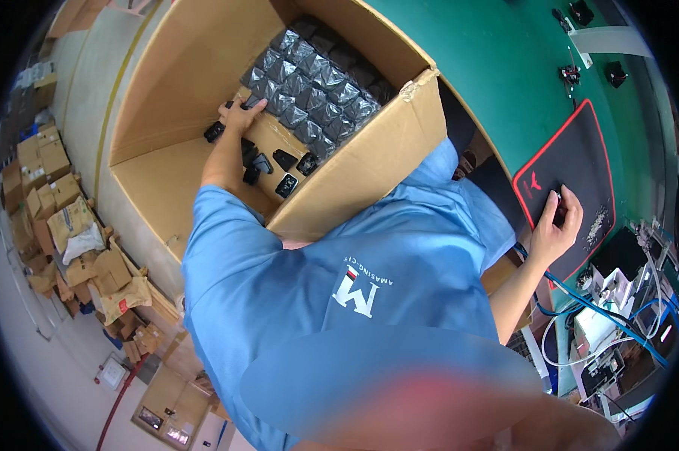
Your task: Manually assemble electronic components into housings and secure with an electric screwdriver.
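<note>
Inside a large cardboard box [369,180], my left hand [240,116] reaches down to the bottom with its fingers curled round a small black plastic part. More small black plastic pieces [215,131] lie against that hand. Several black cases [284,159] are spread on the cardboard nearby, one with a pale rim [286,185]. Rows of parts wrapped in shiny black bags [309,83] fill the far side of the box. To the right, my right hand [556,229] rests on a black mat with a red edge [535,169]. Its fingers bend round a small dark thing, mostly hidden.
A green tabletop [490,45] carries small black devices [615,73] at its far right. Small pale bits [597,227] lie on the mat. Blue cables [618,319] and white equipment [610,289] crowd the near right. Piled cartons [54,158] stand beyond the floor at left.
</note>
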The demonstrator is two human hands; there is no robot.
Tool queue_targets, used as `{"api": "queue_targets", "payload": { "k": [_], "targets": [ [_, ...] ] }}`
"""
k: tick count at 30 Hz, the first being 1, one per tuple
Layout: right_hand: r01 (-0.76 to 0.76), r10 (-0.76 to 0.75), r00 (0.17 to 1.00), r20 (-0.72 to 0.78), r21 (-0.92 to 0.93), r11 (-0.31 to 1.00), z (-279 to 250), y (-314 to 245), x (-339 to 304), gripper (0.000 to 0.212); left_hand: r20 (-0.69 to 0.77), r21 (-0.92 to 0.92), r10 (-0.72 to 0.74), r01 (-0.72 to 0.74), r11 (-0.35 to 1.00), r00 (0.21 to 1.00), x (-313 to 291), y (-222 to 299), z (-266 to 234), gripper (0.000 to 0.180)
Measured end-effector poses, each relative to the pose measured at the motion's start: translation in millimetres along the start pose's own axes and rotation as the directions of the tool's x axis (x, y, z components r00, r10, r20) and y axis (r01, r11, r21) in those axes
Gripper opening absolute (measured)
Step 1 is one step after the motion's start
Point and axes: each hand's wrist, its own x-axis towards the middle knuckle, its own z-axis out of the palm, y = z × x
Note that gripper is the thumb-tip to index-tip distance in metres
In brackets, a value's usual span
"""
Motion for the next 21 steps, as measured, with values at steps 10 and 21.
{"api": "queue_targets", "payload": {
  "k": [10,21],
  "targets": [
    [0.01,-0.01,1.0,0.006,0.013,1.0,-0.8,2.7,1.9,0.02,0.228,0.27,0.291,-0.347,0.898,0.929,5.6,-47.7,-16.1,0.083],
    [0.004,-0.004,1.0,0.001,0.007,1.0,0.3,3.2,0.5,0.021,0.085,0.359,0.245,-0.259,0.896,0.966,-70.7,-58.9,11.6,0.084]
  ]
}}
